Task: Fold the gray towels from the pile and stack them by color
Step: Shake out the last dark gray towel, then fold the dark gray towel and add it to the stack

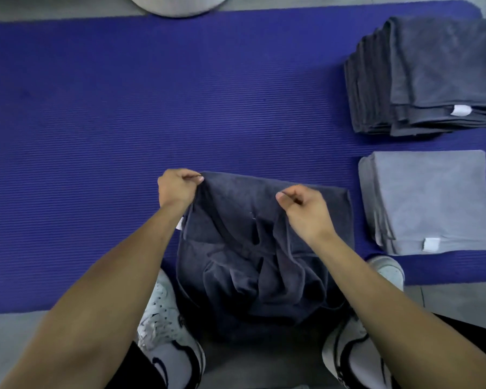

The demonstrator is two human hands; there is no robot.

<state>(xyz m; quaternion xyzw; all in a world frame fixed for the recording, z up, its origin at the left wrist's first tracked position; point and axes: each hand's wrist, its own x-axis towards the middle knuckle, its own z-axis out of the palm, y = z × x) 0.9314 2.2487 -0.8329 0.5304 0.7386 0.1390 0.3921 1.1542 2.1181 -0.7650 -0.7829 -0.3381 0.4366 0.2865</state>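
Dark gray towel (pixel 253 248): lies on the near edge of the blue mat (pixel 124 108), between the person's shoes, its near part bunched in deep folds and trailing off the mat toward the floor. Far edge is lifted and stretched between the two hands.

Handling, judged from the drape: soft, limp terry-type cloth, light, no stiffness of its own. It sags at once wherever it is unsupported and creases freely. Not slippery, not fragile; the pile probably gives good friction for a pinch. It should keep shape only when laid flat or held taut by two corners.

Grip: left hand (pixel 177 189) pinches the far left corner, thumb against curled fingers (pixel 198 178). Right hand (pixel 303 209) pinches the far edge further right, fingers curled narrow on the cloth. The true right corner appears to lie beyond that hand, so the hold looks off-corner. A white tag (pixel 180 223) shows at the left edge below the left wrist.

Best holds, in my judgement: the two corners of one edge, spread apart until the edge is straight.

Outward: light gray stack (pixel 432 200), folded, just right of the towel on the mat. Dark gray stack (pixel 432 74), taller, beyond it; this towel matches that colour. A pale round object (pixel 177 4) sits at the mat's far edge.
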